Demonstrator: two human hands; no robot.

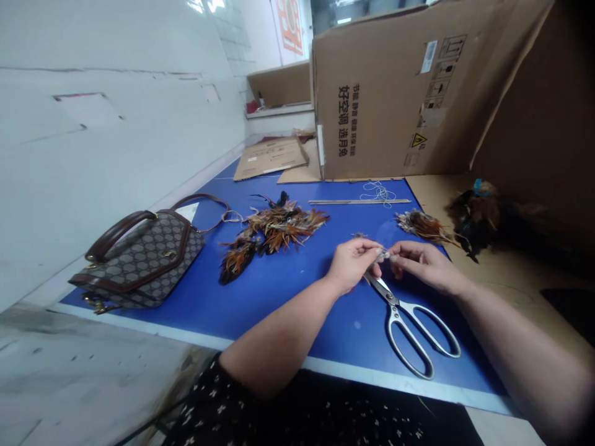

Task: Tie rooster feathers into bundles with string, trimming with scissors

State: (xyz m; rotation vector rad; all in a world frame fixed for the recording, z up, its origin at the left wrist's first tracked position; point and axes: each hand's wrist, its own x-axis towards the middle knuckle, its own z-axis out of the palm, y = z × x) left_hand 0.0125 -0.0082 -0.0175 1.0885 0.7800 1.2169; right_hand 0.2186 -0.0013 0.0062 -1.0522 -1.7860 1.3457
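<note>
My left hand (pixel 356 263) and my right hand (pixel 421 263) meet over the blue table, thumbs and fingers pinched on a small greyish feather (pixel 383 253) between them. Most of that feather is covered by my fingers. Just below lie metal scissors (pixel 394 303), their handles toward me and the blade tips partly under my left hand. A pile of brown, orange and black feathers (pixel 279 226) rests to the left of my hands. Beyond my right hand is a smaller bunch of grey and brown feathers (pixel 421 224).
A patterned handbag (pixel 144 254) stands at the left against the wall. Thin sticks (pixel 357 201) and tangled thread (pixel 379 192) lie at the back. A large cardboard box (pixel 385 93) rises behind, with dark feathers (pixel 474 217) on cardboard at the right.
</note>
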